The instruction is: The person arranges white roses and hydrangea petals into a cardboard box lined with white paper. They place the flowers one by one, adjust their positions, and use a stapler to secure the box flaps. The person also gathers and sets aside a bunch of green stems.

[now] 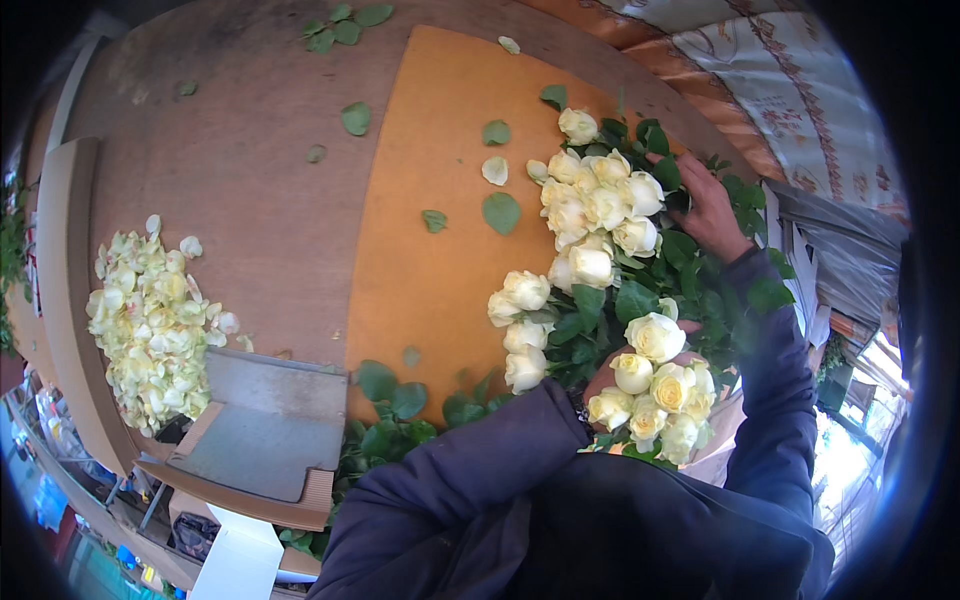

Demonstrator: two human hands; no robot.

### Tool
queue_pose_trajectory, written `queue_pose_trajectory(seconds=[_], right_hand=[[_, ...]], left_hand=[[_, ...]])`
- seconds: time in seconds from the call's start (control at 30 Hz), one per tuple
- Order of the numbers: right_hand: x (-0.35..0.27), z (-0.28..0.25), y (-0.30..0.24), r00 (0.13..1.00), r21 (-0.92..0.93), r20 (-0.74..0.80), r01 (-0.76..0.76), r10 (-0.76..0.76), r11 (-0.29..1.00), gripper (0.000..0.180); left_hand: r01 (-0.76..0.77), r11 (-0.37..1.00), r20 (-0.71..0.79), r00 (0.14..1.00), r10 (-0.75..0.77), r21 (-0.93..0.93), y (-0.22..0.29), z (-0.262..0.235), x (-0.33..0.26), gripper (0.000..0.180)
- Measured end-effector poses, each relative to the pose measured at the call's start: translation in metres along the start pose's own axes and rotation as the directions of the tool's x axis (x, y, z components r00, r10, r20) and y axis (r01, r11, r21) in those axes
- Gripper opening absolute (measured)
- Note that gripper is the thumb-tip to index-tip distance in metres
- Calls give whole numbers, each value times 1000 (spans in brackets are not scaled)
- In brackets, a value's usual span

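Note:
My left hand is wrapped round a small bunch of white roses, held close to my body; the blooms and leaves hide most of its fingers. Farther off to the right, my right hand reaches into the green leaves beside a larger heap of white roses lying on the table. Its fingers are stretched out over the foliage and partly covered, with no stem visibly gripped. More white roses lie left of the held bunch, their heads pointing left.
An orange board lies on the brown table, with loose leaves and petals scattered about. A pile of pale petals sits at the left, beside a cardboard edge and a grey panel. Wrapped sheeting stands at far right.

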State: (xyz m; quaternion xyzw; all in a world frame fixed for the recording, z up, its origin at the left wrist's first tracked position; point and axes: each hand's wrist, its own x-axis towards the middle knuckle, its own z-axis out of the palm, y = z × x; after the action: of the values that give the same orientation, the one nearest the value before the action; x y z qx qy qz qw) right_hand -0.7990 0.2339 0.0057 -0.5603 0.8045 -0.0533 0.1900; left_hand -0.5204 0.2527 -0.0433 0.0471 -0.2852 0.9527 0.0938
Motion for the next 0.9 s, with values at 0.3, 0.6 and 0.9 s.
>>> queue_pose_trajectory(seconds=[0.3, 0.6, 0.9], right_hand=[[-29, -24, 31, 754, -261, -609, 104, -247, 960, 48], [-34, -68, 64, 691, 410, -639, -68, 340, 909, 45], [-36, -43, 48, 852, 340, -339, -284, 399, 896, 45]], left_hand=[[50, 999, -73, 996, -50, -2, 4, 16, -2, 72], [18, 1000, 105, 994, -15, -25, 10, 11, -2, 60], [22, 1000, -21, 1000, -22, -7, 7, 11, -3, 65]])
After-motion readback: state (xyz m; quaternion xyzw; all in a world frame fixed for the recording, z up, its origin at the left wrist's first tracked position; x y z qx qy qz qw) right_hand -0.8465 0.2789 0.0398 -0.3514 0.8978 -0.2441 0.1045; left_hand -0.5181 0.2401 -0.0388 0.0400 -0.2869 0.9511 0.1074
